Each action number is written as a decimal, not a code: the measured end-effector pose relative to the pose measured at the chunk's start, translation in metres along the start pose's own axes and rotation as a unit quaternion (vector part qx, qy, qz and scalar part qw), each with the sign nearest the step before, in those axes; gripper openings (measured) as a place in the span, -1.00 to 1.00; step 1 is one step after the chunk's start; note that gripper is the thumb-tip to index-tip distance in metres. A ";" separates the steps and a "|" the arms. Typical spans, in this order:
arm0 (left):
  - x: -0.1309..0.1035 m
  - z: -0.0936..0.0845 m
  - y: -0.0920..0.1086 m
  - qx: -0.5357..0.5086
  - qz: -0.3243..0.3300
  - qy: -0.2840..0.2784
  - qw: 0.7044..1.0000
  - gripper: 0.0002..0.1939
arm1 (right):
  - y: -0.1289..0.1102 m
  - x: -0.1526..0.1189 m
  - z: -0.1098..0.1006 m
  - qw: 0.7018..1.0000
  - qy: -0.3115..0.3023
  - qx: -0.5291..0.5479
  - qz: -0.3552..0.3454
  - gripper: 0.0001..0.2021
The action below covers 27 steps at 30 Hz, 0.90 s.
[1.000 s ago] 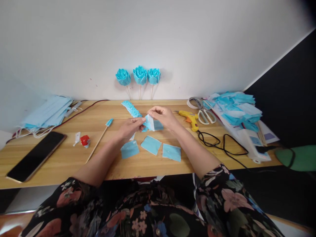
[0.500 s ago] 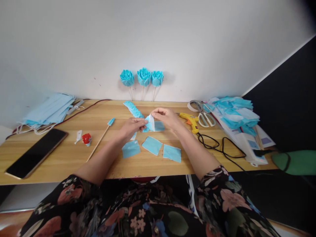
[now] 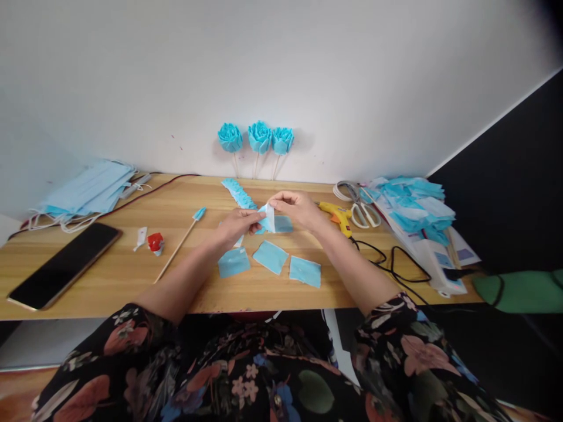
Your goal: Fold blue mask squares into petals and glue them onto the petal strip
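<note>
Between my two hands is a small piece of blue and white mask fabric (image 3: 270, 219), partly folded so its white side shows. My left hand (image 3: 241, 226) pinches its left part between thumb and fingers. With its fingertips, my right hand (image 3: 295, 208) grips the upper edge. Just below lie loose blue fabric pieces, among them a middle one (image 3: 270, 257), a left one (image 3: 234, 262) and a right one (image 3: 305, 271). A row of folded blue petals (image 3: 237, 193) lies behind my left hand. Left of that hand rests a wooden stick with a blue tip (image 3: 176, 253).
Three blue fabric flowers (image 3: 259, 138) on sticks lean against the wall. A yellow glue gun (image 3: 336, 217), scissors (image 3: 366, 215) and a heap of fabric scraps (image 3: 411, 202) are at right. At left are masks (image 3: 90, 189), a phone (image 3: 65, 265) and a red wrapper (image 3: 155, 242).
The fabric piece is turned slightly, with more of its white side folded over. Both hands keep their hold in nearly the same place. The whole view has shifted slightly.
</note>
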<state>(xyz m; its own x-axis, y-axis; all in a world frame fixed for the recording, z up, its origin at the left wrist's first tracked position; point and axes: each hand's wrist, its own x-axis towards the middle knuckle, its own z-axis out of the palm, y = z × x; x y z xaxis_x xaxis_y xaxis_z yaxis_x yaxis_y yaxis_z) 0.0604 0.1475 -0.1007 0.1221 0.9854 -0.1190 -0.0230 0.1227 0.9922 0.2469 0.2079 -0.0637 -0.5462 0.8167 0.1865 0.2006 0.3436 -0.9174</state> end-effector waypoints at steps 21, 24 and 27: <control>0.001 0.004 0.006 -0.165 -0.049 0.005 0.985 -0.80 | 0.017 -0.010 -0.010 0.899 0.018 -0.273 -0.343 -0.76; 0.002 0.003 0.002 -0.164 -0.047 -0.004 0.985 -0.79 | 0.023 -0.010 -0.010 0.900 0.021 -0.290 -0.325 -0.75; 0.003 0.000 -0.002 -0.166 -0.035 -0.025 0.985 -0.76 | 0.027 -0.011 -0.012 0.904 0.008 -0.296 -0.310 -0.73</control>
<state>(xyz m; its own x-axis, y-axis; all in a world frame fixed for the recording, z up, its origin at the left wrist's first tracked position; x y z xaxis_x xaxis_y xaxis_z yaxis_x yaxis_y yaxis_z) 0.0612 0.1505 -0.1032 0.1838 0.9670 -0.1763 -0.3342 0.2301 0.9140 0.2681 0.2139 -0.0864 -0.6917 0.3876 0.6094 0.2626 0.9210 -0.2877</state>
